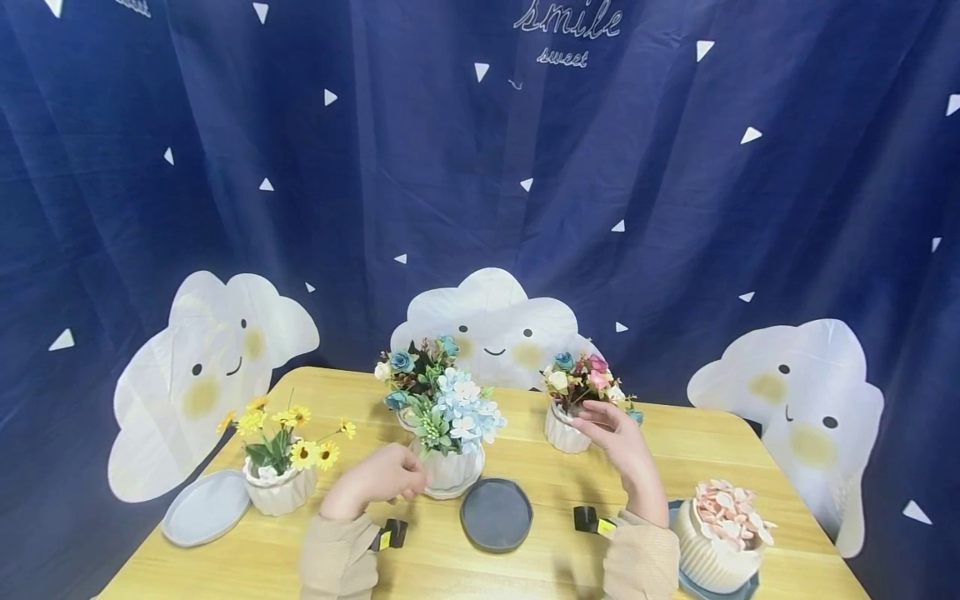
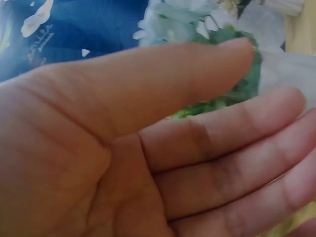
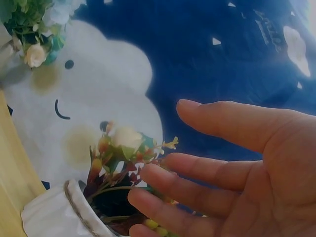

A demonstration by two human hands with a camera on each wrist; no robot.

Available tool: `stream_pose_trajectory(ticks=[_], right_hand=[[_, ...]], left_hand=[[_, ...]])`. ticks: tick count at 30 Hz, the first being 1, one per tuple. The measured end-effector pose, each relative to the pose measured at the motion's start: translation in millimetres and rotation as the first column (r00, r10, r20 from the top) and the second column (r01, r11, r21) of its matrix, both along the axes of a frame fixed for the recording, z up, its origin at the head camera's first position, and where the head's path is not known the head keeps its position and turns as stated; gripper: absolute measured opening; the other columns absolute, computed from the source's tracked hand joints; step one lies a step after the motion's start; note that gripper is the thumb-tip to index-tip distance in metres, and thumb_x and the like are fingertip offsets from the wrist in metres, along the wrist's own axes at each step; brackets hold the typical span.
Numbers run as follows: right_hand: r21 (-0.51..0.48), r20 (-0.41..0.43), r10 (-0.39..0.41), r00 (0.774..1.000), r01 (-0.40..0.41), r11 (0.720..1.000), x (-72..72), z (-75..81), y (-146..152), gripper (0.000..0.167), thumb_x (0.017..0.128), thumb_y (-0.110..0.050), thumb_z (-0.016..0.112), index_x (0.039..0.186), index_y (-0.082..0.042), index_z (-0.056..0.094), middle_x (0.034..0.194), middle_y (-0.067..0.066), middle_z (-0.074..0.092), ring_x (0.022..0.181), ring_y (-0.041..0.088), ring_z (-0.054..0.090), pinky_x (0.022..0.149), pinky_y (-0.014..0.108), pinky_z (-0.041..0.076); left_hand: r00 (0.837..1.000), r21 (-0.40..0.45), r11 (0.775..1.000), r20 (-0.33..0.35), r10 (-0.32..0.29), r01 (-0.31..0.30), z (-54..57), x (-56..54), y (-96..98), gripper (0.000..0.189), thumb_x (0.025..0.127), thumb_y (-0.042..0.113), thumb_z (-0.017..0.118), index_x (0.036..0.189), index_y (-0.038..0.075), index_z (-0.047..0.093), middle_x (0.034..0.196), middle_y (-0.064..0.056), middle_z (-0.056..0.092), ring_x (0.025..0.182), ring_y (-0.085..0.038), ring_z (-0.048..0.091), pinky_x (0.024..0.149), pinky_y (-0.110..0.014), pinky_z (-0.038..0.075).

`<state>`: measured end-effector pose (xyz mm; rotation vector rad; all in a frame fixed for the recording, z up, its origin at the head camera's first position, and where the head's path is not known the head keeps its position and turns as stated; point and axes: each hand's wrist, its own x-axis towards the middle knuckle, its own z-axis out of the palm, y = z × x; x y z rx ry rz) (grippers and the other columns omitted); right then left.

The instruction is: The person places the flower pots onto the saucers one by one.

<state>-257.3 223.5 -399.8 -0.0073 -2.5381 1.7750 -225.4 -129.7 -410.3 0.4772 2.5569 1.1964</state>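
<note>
A white pot (image 1: 453,472) with pale blue flowers (image 1: 467,408) and green leaves stands on a white saucer near the table's middle. My left hand (image 1: 382,477) is at its left side, fingers nearly straight and thumb raised apart from them; the left wrist view shows a bare palm (image 2: 118,163) with the flowers beyond. Farther right, a white fluted pot (image 1: 564,428) holds pink, white and blue roses. Beside it reaches my right hand (image 1: 624,450), fingers extended and overlapping the flowers. In the right wrist view its palm holds nothing, and twine circles the pot (image 3: 59,212).
Between my forearms lies a dark grey plate (image 1: 497,515). At left, a pot of yellow flowers (image 1: 279,492) stands beside a light grey plate (image 1: 206,510). A ribbed cream pot (image 1: 712,554) with pink blossoms sits on a blue-grey plate at right. Blue roses (image 1: 402,362) rise behind the middle pot.
</note>
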Motion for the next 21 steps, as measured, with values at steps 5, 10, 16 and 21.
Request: stream_pose_trajectory(ticks=[5,10,16,21], right_hand=[[0.009,0.007,-0.003,1.0,0.003,1.0,-1.0,-2.1,1,0.052,0.093,-0.02,0.066,0.137,0.001,0.049,0.13,0.022,0.059,0.109,0.011,0.057,0.09,0.021,0.046],[0.017,0.013,-0.001,1.0,0.001,1.0,-3.7,-5.5,1,0.05,0.093,-0.019,0.065,0.136,0.003,0.05,0.128,0.022,0.061,0.11,0.015,0.057,0.095,0.028,0.047],[0.031,0.036,-0.008,0.999,0.007,0.999,-7.8,-12.9,2,0.051,0.093,-0.019,0.065,0.135,0.003,0.05,0.126,0.022,0.061,0.108,0.017,0.058,0.091,0.029,0.048],[0.066,0.05,-0.001,0.999,-0.002,0.998,-12.2,-22.0,2,0.053,0.092,-0.021,0.066,0.135,0.005,0.05,0.122,0.024,0.062,0.104,0.017,0.06,0.084,0.029,0.051]], left_hand=[[0.998,-0.009,0.999,0.045,-0.04,0.04,-7.9,-2.7,5.0,0.012,0.079,0.005,0.063,0.082,-0.003,0.07,0.07,-0.008,0.067,0.06,-0.014,0.058,0.05,-0.027,0.052],[0.995,-0.028,0.997,0.08,-0.065,0.067,-16.8,-6.5,14.4,0.011,0.077,0.006,0.061,0.075,-0.003,0.068,0.055,0.003,0.055,0.05,-0.008,0.046,0.043,-0.017,0.039],[0.984,-0.006,0.997,0.161,-0.081,0.083,-24.8,-6.6,26.7,0.022,0.082,0.008,0.066,0.068,-0.009,0.063,0.051,0.004,0.049,0.045,-0.006,0.04,0.04,-0.015,0.031],[0.979,-0.039,0.997,0.197,-0.052,0.06,-33.0,-5.0,36.3,0.017,0.084,0.011,0.069,0.075,-0.004,0.068,0.063,-0.014,0.069,0.049,-0.011,0.058,0.045,-0.024,0.05]])
